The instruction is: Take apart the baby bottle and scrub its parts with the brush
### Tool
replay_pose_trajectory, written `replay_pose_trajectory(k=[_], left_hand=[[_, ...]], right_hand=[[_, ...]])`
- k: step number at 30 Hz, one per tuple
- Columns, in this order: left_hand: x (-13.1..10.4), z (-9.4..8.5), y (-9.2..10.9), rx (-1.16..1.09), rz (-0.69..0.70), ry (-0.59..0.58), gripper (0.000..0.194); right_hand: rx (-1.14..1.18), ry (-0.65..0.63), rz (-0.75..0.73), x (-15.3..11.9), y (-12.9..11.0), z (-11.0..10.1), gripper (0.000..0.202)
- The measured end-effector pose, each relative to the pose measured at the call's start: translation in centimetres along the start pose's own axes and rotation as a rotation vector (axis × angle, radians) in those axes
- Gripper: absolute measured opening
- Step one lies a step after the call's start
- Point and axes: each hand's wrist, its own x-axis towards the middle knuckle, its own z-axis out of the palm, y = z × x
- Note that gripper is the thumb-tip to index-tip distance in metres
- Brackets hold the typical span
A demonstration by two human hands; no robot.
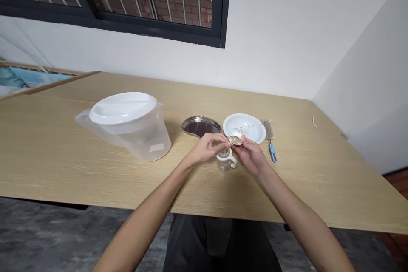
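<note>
Both my hands meet over the middle of the wooden table (63, 148). My left hand (207, 146) and my right hand (250, 153) pinch a small round white cap piece (236, 139) between their fingertips. Just below it stands a small clear baby bottle with white handles (227, 160), partly hidden by my fingers. Behind the hands lie a kidney-shaped steel dish (200, 126) and a white plate (245, 127) with a thin straw-like stick across it.
A large clear plastic pitcher with a white lid (127, 125) stands at the left. A small brush with a blue handle (270, 140) lies right of the plate. White walls close in behind and at the right; a window is above.
</note>
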Motion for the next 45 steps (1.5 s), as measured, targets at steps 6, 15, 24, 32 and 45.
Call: replay_pose_trajectory(k=[6, 15, 24, 32, 45], left_hand=[[-0.1, -0.1, 0.7, 0.038, -0.029, -0.035, 0.032], [0.0, -0.2, 0.3, 0.073, -0.019, -0.036, 0.032], [0.0, -0.3, 0.6, 0.079, -0.015, -0.047, 0.033], [-0.1, -0.3, 0.6, 0.075, -0.023, -0.038, 0.034], [0.1, -0.2, 0.2, 0.062, -0.035, -0.042, 0.03]], right_hand=[[-0.015, 0.058, -0.054, 0.3, -1.0, -0.4, 0.037], [-0.637, 0.469, -0.385, 1.5, -3.8, -5.2, 0.052], [-1.221, 0.488, -0.381, 1.5, -1.8, -5.1, 0.056], [-1.328, 0.426, -0.334, 1.3, -1.5, -5.0, 0.052], [-1.435, 0.574, -0.315, 1.7, -1.0, -5.5, 0.05]])
